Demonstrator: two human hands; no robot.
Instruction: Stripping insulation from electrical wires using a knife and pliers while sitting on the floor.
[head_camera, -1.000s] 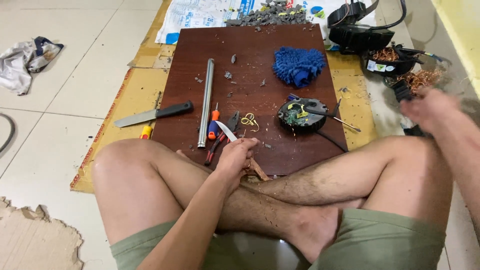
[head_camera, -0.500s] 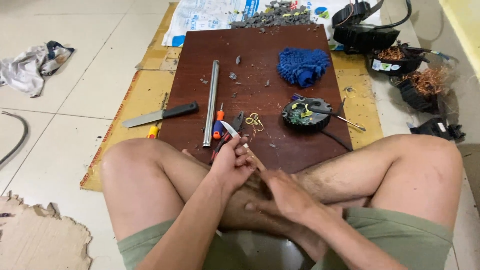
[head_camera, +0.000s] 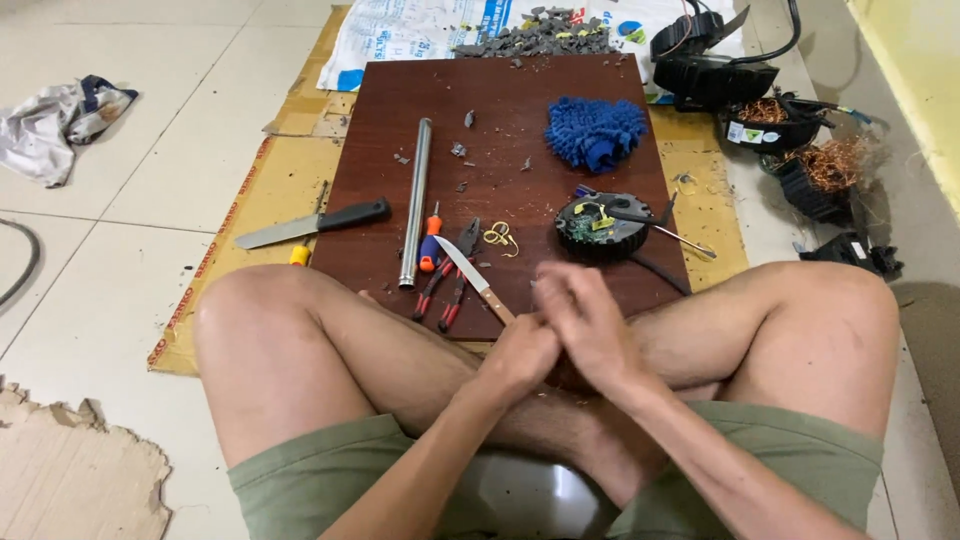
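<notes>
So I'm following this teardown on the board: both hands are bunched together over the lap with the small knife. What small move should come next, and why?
Probably part the hands a little. The left hand grips the small knife by its wooden handle, blade pointing out over the brown board, and the right hand lies against it, blurred. Whatever they share is hidden, so separating them would expose it.

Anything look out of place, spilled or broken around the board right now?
Yes. Grey broken bits lie heaped at the wooden board's far edge, with smaller chips scattered on it. The round black part lies opened, its wires exposed. Right of the board, black housings spill tangled copper wire. A torn cardboard piece lies on the floor.
</notes>
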